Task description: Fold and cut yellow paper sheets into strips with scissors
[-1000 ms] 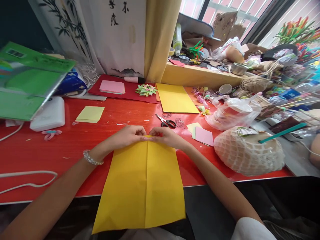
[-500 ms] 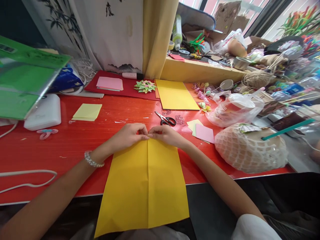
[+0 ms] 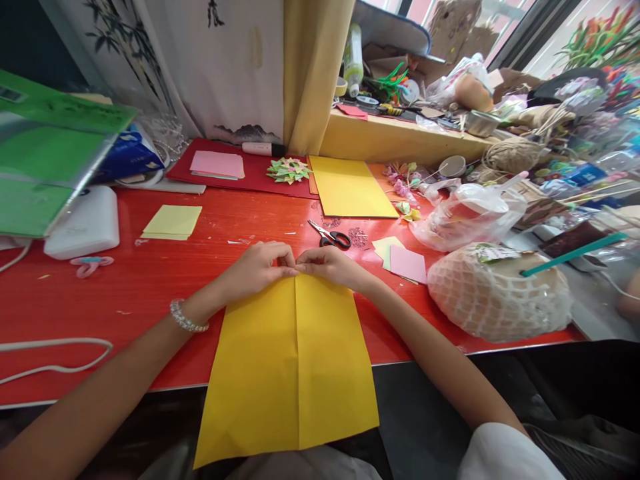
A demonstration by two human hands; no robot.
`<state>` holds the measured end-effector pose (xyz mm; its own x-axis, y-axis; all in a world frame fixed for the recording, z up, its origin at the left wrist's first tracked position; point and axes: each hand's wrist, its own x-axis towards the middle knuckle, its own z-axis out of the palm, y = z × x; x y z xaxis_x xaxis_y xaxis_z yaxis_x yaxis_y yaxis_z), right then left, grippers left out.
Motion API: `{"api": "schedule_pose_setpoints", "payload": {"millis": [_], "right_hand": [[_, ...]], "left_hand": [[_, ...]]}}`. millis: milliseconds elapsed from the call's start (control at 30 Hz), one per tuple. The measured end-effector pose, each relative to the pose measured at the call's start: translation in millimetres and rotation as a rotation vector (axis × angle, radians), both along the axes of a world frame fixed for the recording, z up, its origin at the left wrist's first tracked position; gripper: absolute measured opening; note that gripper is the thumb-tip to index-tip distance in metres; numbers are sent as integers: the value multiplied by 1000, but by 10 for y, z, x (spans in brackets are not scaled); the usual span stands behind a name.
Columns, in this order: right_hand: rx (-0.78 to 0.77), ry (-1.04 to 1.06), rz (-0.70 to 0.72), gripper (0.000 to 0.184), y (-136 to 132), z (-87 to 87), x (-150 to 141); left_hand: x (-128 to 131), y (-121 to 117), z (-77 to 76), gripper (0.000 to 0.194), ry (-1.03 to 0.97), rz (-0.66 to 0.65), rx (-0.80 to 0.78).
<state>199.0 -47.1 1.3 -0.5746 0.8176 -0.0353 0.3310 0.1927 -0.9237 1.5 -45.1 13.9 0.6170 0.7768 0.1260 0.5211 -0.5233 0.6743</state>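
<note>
A large yellow paper sheet (image 3: 287,370) with a centre crease lies on the red table (image 3: 150,293) and hangs over its near edge. My left hand (image 3: 260,268), a bead bracelet on its wrist, pinches the sheet's far edge just left of the crease. Touching it fingertip to fingertip, my right hand (image 3: 331,265) pinches the same edge right of the crease. Black-handled scissors (image 3: 331,236) lie just beyond my hands.
A second yellow sheet (image 3: 351,188), a folded paper flower (image 3: 287,171), pink notes (image 3: 217,164) and a pale yellow pad (image 3: 173,221) lie farther back. A net-wrapped round object (image 3: 495,293) and plastic bag (image 3: 467,215) sit right. A white box (image 3: 83,223) and green folder (image 3: 45,160) sit left.
Both hands stay pinched at the top of the crease with only slight finger shifts. The camera has tilted a little, so the scene sits slightly higher.
</note>
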Motion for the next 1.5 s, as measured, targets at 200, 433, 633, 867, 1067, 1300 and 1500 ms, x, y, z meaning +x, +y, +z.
{"api": "schedule_pose_setpoints", "payload": {"millis": [200, 433, 633, 867, 1067, 1300, 1500], "right_hand": [[100, -37, -77, 32, 45, -33, 30], [516, -226, -258, 34, 11, -58, 7], [611, -543, 4, 76, -128, -298, -155], [652, -663, -53, 78, 65, -383, -132], [687, -665, -63, 69, 335, -400, -181], [685, -705, -72, 63, 427, -393, -214], [649, -706, -95, 60, 367, -356, -177]], "left_hand": [[-35, 47, -7, 23, -15, 60, -110], [-108, 155, -103, 21, 69, 165, 49], [-124, 224, -265, 24, 256, 197, 372], [-236, 294, -360, 48, 292, 28, 431], [-319, 461, -459, 62, 449, -45, 313], [-384, 367, -446, 59, 438, 39, 484], [-442, 419, -415, 55, 362, 218, 388]]}}
